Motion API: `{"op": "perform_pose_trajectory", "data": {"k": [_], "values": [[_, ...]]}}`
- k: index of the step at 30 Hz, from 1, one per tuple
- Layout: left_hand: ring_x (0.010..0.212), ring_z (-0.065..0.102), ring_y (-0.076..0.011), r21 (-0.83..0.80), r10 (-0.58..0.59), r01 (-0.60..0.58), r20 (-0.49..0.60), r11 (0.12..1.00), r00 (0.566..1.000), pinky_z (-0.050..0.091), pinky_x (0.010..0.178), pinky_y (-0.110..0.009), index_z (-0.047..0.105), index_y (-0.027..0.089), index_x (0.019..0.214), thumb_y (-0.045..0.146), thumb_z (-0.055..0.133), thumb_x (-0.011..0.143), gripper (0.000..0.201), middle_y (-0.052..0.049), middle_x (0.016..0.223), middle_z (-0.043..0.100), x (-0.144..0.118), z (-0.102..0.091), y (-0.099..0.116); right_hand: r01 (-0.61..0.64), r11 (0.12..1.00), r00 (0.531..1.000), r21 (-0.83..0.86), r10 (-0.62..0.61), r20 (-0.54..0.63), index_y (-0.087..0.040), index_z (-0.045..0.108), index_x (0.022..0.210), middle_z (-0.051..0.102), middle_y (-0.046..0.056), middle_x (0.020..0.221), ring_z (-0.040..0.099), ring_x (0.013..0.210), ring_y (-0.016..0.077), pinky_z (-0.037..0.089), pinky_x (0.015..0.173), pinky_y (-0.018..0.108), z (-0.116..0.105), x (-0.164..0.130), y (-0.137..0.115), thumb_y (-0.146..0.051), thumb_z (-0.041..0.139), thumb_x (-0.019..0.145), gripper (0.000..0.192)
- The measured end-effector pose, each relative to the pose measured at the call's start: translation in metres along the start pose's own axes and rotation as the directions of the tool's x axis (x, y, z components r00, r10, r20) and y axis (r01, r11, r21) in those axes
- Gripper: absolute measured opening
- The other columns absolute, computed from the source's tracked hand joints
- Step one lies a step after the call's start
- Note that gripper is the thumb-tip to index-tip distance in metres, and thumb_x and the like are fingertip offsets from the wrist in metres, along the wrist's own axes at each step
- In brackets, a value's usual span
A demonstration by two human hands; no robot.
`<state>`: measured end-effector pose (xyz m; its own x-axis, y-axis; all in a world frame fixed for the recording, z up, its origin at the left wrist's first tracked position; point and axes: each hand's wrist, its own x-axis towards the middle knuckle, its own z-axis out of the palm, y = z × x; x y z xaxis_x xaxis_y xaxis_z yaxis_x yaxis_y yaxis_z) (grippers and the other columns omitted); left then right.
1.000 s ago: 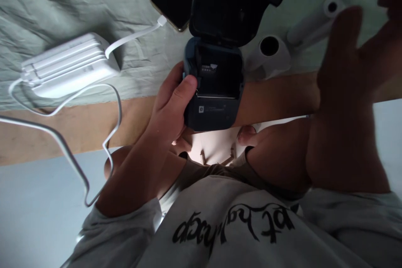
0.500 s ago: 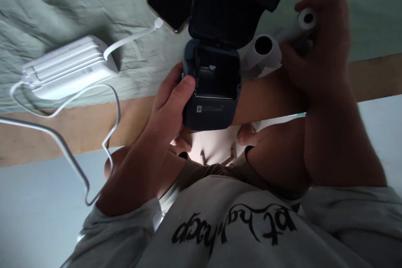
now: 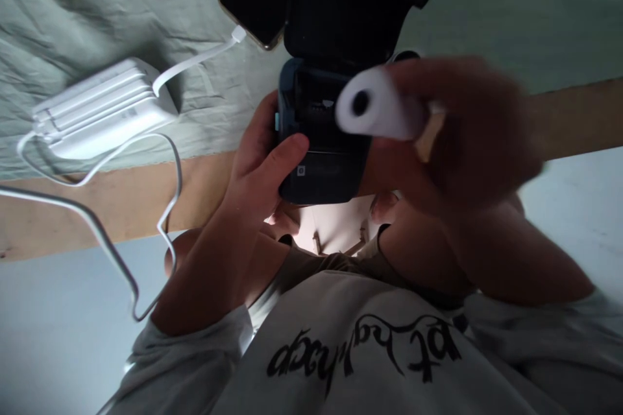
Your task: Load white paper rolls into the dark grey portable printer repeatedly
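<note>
A dark portable printer (image 3: 324,178) has its lid (image 3: 341,13) swung up and away, so its paper bay shows. My left hand (image 3: 263,149) grips the printer's left side, thumb over the front edge. In my right hand (image 3: 467,123), blurred by motion, is a white paper roll (image 3: 379,104) with a dark hollow core. The roll hangs over the right part of the bay, its end facing left; whether it touches the printer I cannot tell. Behind my right hand a second roll (image 3: 406,56) is mostly hidden, only its dark core end showing.
A phone (image 3: 256,0) lies left of the lid with a white cable (image 3: 199,58) plugged in. That cable runs to a white power bank or adapter (image 3: 107,110) on the green cloth (image 3: 204,110). Another white cable (image 3: 97,227) loops over the wooden edge (image 3: 204,175).
My right hand has lifted a paper roll and brought it left over the printer's bay. My left hand still holds the printer. The view has shifted slightly.
</note>
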<state>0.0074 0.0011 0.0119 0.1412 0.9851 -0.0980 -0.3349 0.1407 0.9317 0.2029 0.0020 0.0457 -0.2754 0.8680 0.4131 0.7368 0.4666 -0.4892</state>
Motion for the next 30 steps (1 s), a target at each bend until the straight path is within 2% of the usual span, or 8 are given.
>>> {"op": "perform_pose_trajectory", "data": {"k": [2, 3, 8, 15, 18, 21, 25, 30], "values": [[0.086, 0.061, -0.0168, 0.034, 0.032, -0.033, 0.033, 0.999, 0.999, 0.05, 0.073, -0.028, 0.067, 0.02, 0.106, 0.031, 0.067, 0.08, 0.028, -0.003, 0.088, 0.067, 0.0, -0.004, -0.002, 0.157, 0.987, 0.984, 0.017, -0.155, -0.093, -0.026, 0.055, 0.12, 0.071, -0.001, 0.113, 0.068, 0.104, 0.0128, 0.05, 0.093, 0.027, 0.008, -0.001, -0.009, -0.027, 0.056, 0.09, 0.029], [0.092, 0.062, -0.0183, 0.044, 0.048, -0.051, 0.062, 0.998, 0.997, 0.051, 0.077, -0.029, 0.066, 0.02, 0.109, 0.032, 0.066, 0.081, 0.031, -0.004, 0.093, 0.068, 0.0, -0.006, -0.003, 0.184, 0.983, 0.978, 0.001, -0.183, -0.103, -0.025, 0.054, 0.119, 0.072, -0.001, 0.112, 0.069, 0.102, 0.012, 0.051, 0.092, 0.026, 0.01, -0.001, -0.011, -0.025, 0.057, 0.09, 0.029], [0.106, 0.063, -0.0223, 0.02, 0.032, -0.035, 0.154, 0.999, 0.987, 0.052, 0.09, -0.033, 0.062, 0.022, 0.12, 0.032, 0.063, 0.081, 0.04, -0.005, 0.104, 0.068, -0.001, -0.016, -0.007, 0.053, 0.992, 0.997, -0.118, -0.058, -0.042, -0.03, 0.057, 0.114, 0.071, -0.005, 0.118, 0.068, 0.108, 0.0133, 0.053, 0.092, 0.029, 0.015, 0.0, -0.011, -0.036, 0.057, 0.092, 0.022], [0.114, 0.062, -0.0251, 0.131, -0.046, 0.037, 0.07, 0.991, 0.997, 0.053, 0.095, -0.036, 0.059, 0.027, 0.123, 0.043, 0.068, 0.078, 0.049, -0.004, 0.116, 0.067, -0.005, -0.014, -0.002, 0.091, 0.995, 0.99, -0.039, -0.095, -0.108, -0.026, 0.06, 0.111, 0.073, -0.003, 0.113, 0.07, 0.107, 0.0115, 0.055, 0.088, 0.026, 0.021, 0.003, -0.012, -0.028, 0.059, 0.091, 0.021], [0.112, 0.062, -0.0236, 0.121, -0.052, 0.04, 0.095, 0.992, 0.994, 0.052, 0.097, -0.036, 0.059, 0.029, 0.123, 0.042, 0.067, 0.079, 0.047, -0.002, 0.115, 0.067, -0.006, -0.015, -0.001, 0.123, 0.992, 0.988, -0.003, -0.123, -0.089, -0.024, 0.062, 0.093, 0.073, -0.004, 0.113, 0.07, 0.105, 0.0108, 0.056, 0.092, 0.024, 0.021, 0.006, -0.014, -0.022, 0.06, 0.09, 0.004], [0.115, 0.061, -0.0236, 0.14, -0.055, 0.043, 0.082, 0.989, 0.995, 0.051, 0.1, -0.036, 0.06, 0.029, 0.124, 0.04, 0.065, 0.081, 0.045, -0.002, 0.117, 0.068, -0.006, -0.017, 0.0, 0.127, 0.992, 0.989, -0.02, -0.128, -0.071, -0.024, 0.061, 0.079, 0.074, -0.006, 0.107, 0.07, 0.102, 0.01, 0.055, 0.092, 0.026, 0.02, 0.007, -0.014, -0.023, 0.051, 0.094, 0.018], [0.118, 0.06, -0.025, 0.168, -0.037, 0.025, 0.064, 0.985, 0.997, 0.051, 0.101, -0.037, 0.06, 0.028, 0.122, 0.043, 0.067, 0.079, 0.046, -0.003, 0.116, 0.068, -0.006, -0.016, -0.001, 0.105, 0.989, 0.991, -0.105, -0.113, -0.072, -0.026, 0.063, 0.079, 0.074, -0.005, 0.09, 0.068, 0.088, 0.0107, 0.051, 0.087, 0.029, 0.018, 0.007, -0.014, -0.03, 0.047, 0.094, 0.022], [0.108, 0.064, -0.0243, 0.138, -0.028, 0.016, 0.085, 0.99, 0.996, 0.055, 0.09, -0.036, 0.061, 0.028, 0.12, 0.045, 0.07, 0.077, 0.047, -0.003, 0.111, 0.067, -0.005, -0.013, -0.004, 0.019, 0.974, 0.994, -0.227, -0.043, -0.099, -0.029, 0.066, 0.092, 0.073, -0.005, 0.093, 0.066, 0.086, 0.0148, 0.047, 0.083, 0.032, 0.015, 0.006, -0.016, -0.035, 0.045, 0.096, 0.022]]}}
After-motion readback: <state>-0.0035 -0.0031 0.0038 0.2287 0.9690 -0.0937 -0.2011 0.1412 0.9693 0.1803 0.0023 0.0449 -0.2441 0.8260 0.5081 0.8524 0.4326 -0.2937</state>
